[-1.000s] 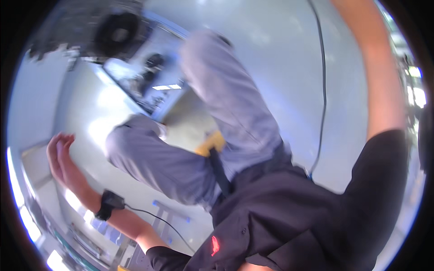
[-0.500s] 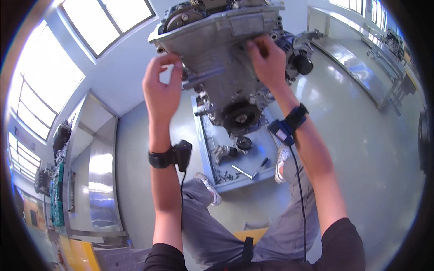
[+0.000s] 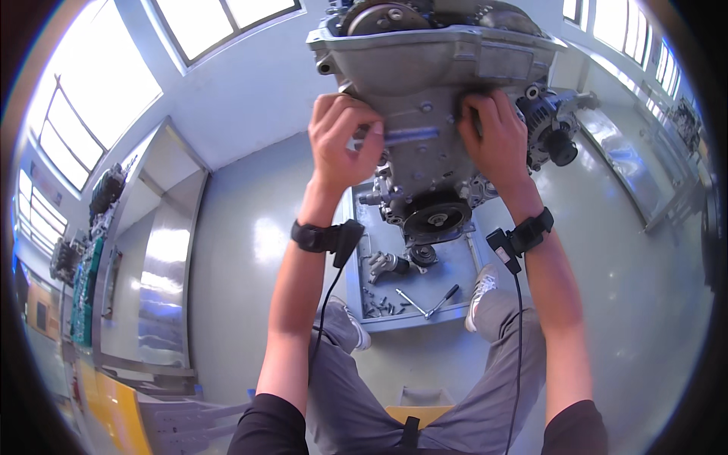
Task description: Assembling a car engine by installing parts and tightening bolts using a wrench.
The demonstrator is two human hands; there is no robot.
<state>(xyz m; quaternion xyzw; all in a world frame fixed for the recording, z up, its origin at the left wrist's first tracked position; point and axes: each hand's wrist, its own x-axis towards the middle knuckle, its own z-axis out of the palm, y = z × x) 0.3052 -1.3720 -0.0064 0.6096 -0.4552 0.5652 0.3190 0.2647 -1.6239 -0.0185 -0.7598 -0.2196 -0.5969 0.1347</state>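
Note:
A grey metal engine (image 3: pixel 425 163) with a broad front cover stands before me, a black pulley (image 3: pixel 437 220) at its lower end. My left hand (image 3: pixel 341 144) is at the cover's left edge, fingers curled and thumb bent toward them. Whatever lies between those fingers is mostly hidden. On the cover's right side, my right hand (image 3: pixel 497 140) is closed with its fingertips close against the metal; anything in them is too small or hidden to name. Several small bolts dot the cover between both hands. An alternator (image 3: pixel 542 125) is mounted just right of my right hand.
Below the engine a metal tray (image 3: pixel 379 324) carries a ratchet wrench (image 3: pixel 428 307), loose bolts (image 3: pixel 383 307), a small pulley (image 3: pixel 423 255) and a metal part with a black end (image 3: pixel 387 265). Steel benches (image 3: pixel 163 265) line the left and right. Cords run from both wrist straps.
The view has shifted, so the engine sits farther right and lower in the picture. Both hands have moved lower along the cover, and the left fingers are more curled.

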